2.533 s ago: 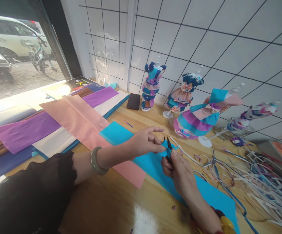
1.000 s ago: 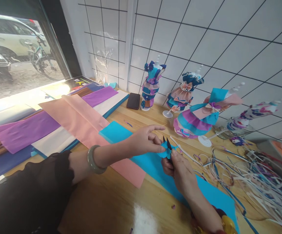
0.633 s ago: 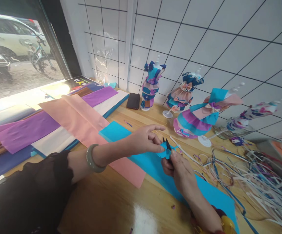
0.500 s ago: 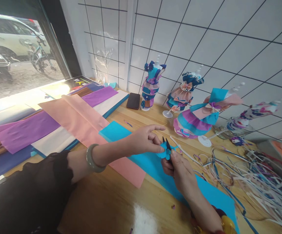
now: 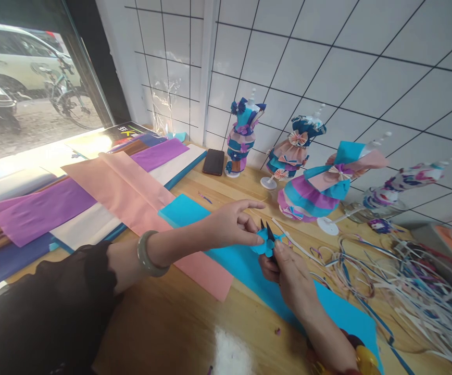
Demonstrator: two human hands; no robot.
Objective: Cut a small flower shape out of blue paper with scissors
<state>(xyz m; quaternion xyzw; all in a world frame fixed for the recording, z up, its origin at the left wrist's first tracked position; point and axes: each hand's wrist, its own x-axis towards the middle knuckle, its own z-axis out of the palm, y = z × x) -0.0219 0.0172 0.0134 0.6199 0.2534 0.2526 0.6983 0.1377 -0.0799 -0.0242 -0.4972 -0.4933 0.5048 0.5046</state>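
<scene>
Nothing has shifted: left hand (image 5: 229, 225) pinches blue paper (image 5: 264, 244), right hand (image 5: 290, 273) grips scissors (image 5: 268, 234).

left arm: loose black sleeve (image 5: 42, 312) of thin, slightly sheer cloth, ending short of the wrist | left wrist: smooth grey-green bangle (image 5: 147, 254), rounded and glossy | right wrist: chunky bracelet (image 5: 361, 359) with amber-yellow and dark red beads | both hands (image 5: 234, 225) bare, no rings seen
</scene>
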